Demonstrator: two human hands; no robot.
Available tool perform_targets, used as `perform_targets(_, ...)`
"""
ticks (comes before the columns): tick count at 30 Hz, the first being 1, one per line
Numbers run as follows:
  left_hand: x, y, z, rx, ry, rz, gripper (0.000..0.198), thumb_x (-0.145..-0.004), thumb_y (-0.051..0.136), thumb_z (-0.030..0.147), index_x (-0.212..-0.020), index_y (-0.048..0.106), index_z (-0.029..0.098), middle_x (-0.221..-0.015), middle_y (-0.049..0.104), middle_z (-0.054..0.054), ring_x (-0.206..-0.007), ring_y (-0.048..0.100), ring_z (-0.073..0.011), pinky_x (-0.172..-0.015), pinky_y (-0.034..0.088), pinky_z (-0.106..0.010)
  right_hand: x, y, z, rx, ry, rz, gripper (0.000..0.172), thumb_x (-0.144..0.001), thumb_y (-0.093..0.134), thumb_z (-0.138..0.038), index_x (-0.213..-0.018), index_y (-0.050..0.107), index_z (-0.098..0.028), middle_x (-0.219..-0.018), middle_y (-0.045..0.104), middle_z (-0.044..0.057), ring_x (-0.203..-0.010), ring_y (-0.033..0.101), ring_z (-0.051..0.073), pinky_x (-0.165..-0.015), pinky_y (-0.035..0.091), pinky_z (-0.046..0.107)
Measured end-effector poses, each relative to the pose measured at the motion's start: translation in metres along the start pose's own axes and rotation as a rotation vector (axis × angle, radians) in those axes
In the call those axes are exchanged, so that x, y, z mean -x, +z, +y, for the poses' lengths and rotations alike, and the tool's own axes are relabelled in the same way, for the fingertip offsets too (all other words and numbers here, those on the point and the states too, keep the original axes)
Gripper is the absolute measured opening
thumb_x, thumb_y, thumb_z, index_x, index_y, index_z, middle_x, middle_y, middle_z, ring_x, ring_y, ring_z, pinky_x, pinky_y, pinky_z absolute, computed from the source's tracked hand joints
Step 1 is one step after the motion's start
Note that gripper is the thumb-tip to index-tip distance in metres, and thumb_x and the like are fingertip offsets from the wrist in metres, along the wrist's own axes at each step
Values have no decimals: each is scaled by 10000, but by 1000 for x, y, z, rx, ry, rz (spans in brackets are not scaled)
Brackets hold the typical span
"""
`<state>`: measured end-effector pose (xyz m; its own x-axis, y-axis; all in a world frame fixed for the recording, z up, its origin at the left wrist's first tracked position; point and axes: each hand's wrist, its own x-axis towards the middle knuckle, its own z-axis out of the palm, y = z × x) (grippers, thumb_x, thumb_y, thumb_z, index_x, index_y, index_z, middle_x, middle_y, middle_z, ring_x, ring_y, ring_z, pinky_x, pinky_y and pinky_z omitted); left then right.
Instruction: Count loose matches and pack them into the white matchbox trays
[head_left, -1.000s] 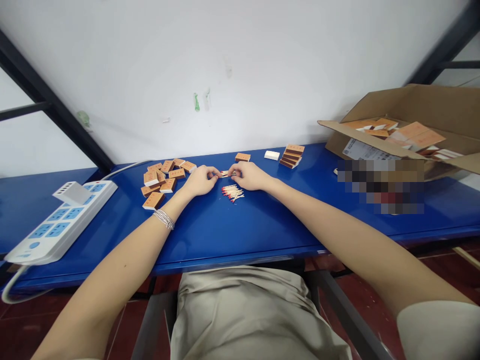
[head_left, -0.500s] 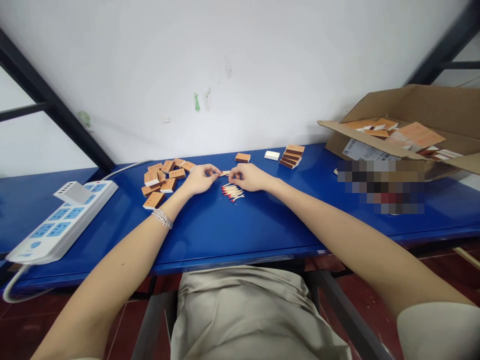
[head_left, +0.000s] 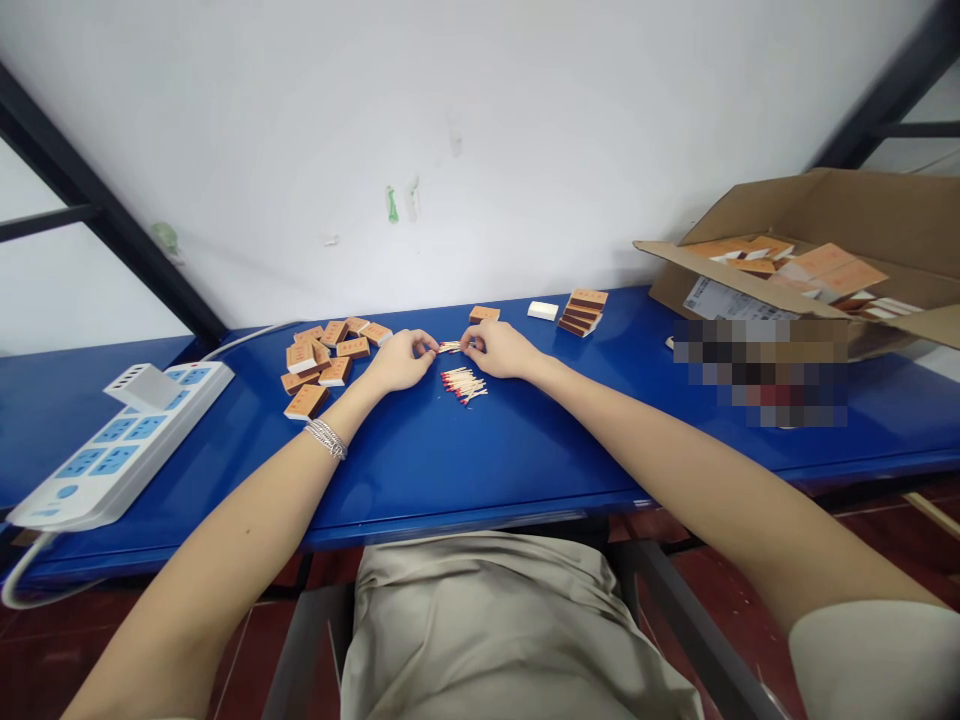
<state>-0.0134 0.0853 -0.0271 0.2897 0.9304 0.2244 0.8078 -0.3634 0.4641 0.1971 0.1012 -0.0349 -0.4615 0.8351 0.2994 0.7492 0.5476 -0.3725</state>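
Small bunch of red-tipped wooden matchsticks (head_left: 450,347) lying crosswise between left hand (head_left: 401,362) and right hand (head_left: 501,350), just above blue tabletop (head_left: 487,460). Both hands close together but not touching; fingertips of each apparently pinching one end of the bunch, exact contact too small to resolve. Silver bracelets (head_left: 326,438) on left wrist. Loose matchsticks (head_left: 463,385) just below the hands, on the tabletop in a roughly parallel, slightly fanned group, red heads toward the left. Judged very light, stiff but brittle, with thin shafts prone to rolling and slipping apart on the glossy surface. Red heads likely fragile; best hold probably at mid-shaft or the bare end, with light pressure from the fingertips, several sticks squared together. Scattered orange matchboxes (head_left: 319,360) left of left hand; single matchbox (head_left: 484,314) beyond right hand, near the wall side of the tabletop. White box (head_left: 542,310) and stack of matchboxes (head_left: 583,312) farther right. Open cardboard carton (head_left: 825,205) holding more boxes at far right; power strip (head_left: 97,480) at far left.
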Motion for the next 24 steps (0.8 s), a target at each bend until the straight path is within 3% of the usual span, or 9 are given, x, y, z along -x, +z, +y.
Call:
perform_targets(10, -2, 2, -4, -18, 14, 12, 253, -793, 567, 246, -985, 708, 162, -787, 695, -43, -647, 586, -158, -655, 464, -288, 0, 0, -3, 38, 18, -7, 206, -852, 541, -219, -974, 705, -189, -918, 676, 67, -743, 570, 157, -664, 379, 267)
perform_targets(19, 1, -1, 1, -38, 1, 5, 259, -805, 557, 232, -999, 709, 153, -781, 697, -46, -677, 596, -167, -690, 471, -290, -1, 1, 2, -117, -174, -106, 172, -792, 570, -178, -875, 721, -170, -763, 660, 16, -661, 531, 118, -645, 377, 235)
perform_targets(24, 0, 1, 1, -111, 75, -7, 332, -837, 553, 290, -1111, 712, 191, -813, 691, -40, -766, 591, -186, -741, 450, -305, 0, -2, 2, -195, -172, -123, 169, -775, 578, -200, -856, 725, -182, -731, 641, -3, -619, 494, 105, -625, 376, 231)
